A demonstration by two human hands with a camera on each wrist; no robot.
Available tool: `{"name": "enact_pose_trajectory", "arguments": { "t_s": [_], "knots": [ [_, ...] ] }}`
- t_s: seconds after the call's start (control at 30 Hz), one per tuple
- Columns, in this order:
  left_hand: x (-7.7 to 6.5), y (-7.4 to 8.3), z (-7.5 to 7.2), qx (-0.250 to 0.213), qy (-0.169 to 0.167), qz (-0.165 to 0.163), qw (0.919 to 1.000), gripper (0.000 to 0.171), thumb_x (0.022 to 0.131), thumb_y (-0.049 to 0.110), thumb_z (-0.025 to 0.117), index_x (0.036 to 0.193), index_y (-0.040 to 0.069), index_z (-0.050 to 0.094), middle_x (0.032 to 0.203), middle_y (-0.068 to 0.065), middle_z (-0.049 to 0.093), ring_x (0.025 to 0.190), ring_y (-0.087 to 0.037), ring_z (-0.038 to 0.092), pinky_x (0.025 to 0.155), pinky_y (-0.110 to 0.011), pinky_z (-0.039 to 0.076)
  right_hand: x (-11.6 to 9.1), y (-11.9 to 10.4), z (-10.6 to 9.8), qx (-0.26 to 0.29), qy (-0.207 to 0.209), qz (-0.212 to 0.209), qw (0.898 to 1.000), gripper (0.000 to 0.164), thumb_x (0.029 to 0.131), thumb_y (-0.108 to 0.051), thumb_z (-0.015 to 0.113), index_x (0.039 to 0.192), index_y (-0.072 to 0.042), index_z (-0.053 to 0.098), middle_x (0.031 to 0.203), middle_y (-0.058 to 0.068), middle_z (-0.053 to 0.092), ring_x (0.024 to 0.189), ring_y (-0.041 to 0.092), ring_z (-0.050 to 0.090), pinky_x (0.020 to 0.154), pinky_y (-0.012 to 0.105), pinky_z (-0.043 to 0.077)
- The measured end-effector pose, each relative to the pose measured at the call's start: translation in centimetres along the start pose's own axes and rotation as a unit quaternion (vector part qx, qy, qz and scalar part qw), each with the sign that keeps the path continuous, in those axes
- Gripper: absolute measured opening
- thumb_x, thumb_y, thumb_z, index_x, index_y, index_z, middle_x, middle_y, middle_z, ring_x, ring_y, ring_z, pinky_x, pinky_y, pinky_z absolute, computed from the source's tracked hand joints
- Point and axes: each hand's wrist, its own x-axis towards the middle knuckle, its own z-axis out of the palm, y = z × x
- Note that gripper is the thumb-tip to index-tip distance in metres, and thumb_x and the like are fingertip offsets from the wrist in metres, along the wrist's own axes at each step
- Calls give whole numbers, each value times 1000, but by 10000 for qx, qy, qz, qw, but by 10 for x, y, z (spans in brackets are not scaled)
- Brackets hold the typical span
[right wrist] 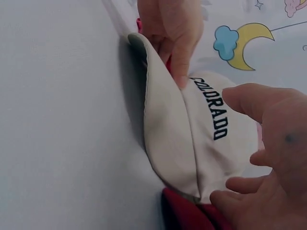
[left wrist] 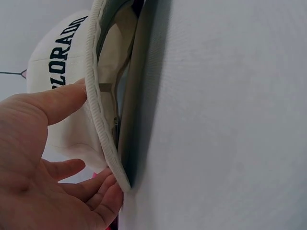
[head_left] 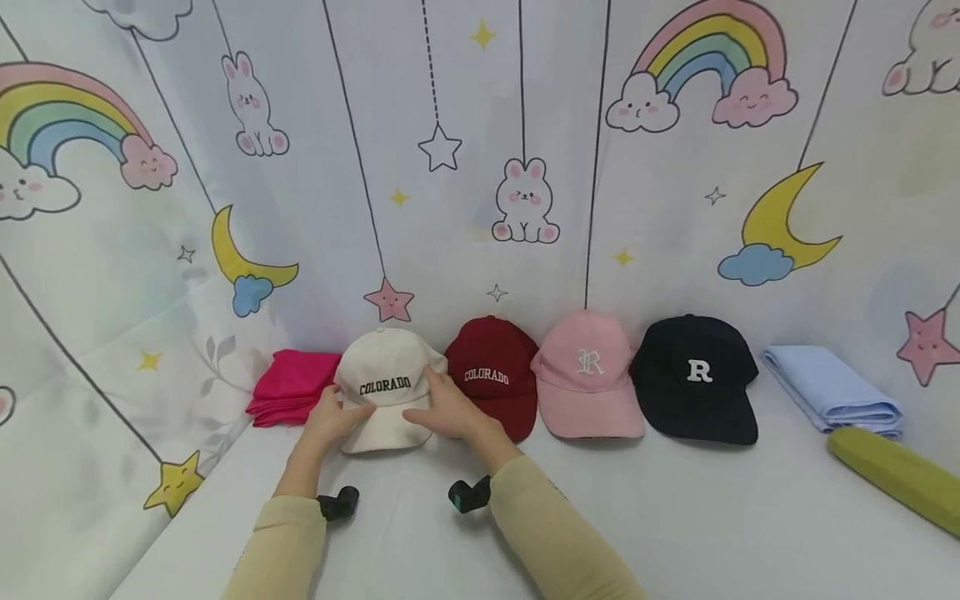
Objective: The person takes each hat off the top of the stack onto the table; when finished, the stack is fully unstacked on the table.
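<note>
A cream baseball cap (head_left: 386, 364) with dark COLORADO lettering stands on the white table, brim toward me. At its left side is my left hand (head_left: 330, 419), thumb on the brim and fingers curled at the brim's side edge; the left wrist view shows the cap's hollow underside beside this hand (left wrist: 43, 148). My right hand (head_left: 448, 406) is at the cap's right side with fingers spread. In the right wrist view its thumb (right wrist: 244, 98) overlaps the lettering and the other fingers reach the crown's side. A dark red COLORADO cap (head_left: 491, 367) sits right beside it, partly behind my right hand.
Further right stand a pink cap (head_left: 588, 367) and a black cap (head_left: 693, 408), each with an R. Folded pink-red cloth (head_left: 292, 383) lies at the left, folded light-blue cloth (head_left: 832, 387) at the right. A long green object (head_left: 896, 479) lies by the right edge. A patterned curtain (head_left: 465, 208) hangs behind.
</note>
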Motion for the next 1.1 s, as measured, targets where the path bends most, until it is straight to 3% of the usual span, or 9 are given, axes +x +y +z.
{"name": "enact_pose_trajectory", "arguments": {
  "t_s": [0.13, 0.33, 0.63, 0.9, 1.1],
  "knots": [
    [2, -2, 0, -12, -76, 72, 9999, 92, 93, 40, 67, 153, -8, 17, 144, -41, 37, 134, -53, 38, 106, -64, 37, -6, -1, -13, -89, 27, -133, 9999, 84, 94, -31, 70, 157, 1, 25, 155, 18, 37, 144, 26, 34, 116, 43, 31],
    [3, -4, -1, 37, -180, 206, 9996, 94, 93, 42, 67, 153, -8, 16, 145, -40, 36, 135, -52, 37, 107, -63, 36, -17, 0, -34, -261, 50, -13, 9996, 85, 94, -36, 68, 159, -4, 24, 158, 15, 33, 144, 26, 34, 115, 46, 34],
    [0, -6, -12, 231, -223, 446, 9985, 100, 91, 49, 69, 155, -5, 14, 146, -36, 36, 135, -50, 37, 106, -64, 37, -38, 4, -75, -238, 479, -164, 9984, 80, 95, -34, 68, 159, -8, 27, 158, 12, 34, 143, 27, 36, 114, 46, 34],
    [-6, -4, -23, 284, -85, 1043, 9941, 99, 91, 45, 72, 156, -3, 14, 150, -34, 32, 136, -51, 34, 104, -64, 39, -72, 16, -108, -14, 697, -396, 9968, 80, 95, -28, 70, 158, -9, 26, 155, 12, 37, 143, 29, 35, 114, 49, 33],
    [-14, 4, -30, 267, 330, 1652, 9853, 94, 92, 39, 73, 157, -1, 18, 150, -32, 35, 135, -50, 36, 104, -64, 40, -96, 20, -131, -1, 811, -722, 9941, 78, 95, -25, 70, 157, -5, 27, 156, 14, 35, 141, 35, 38, 112, 51, 36]
  ]
}}
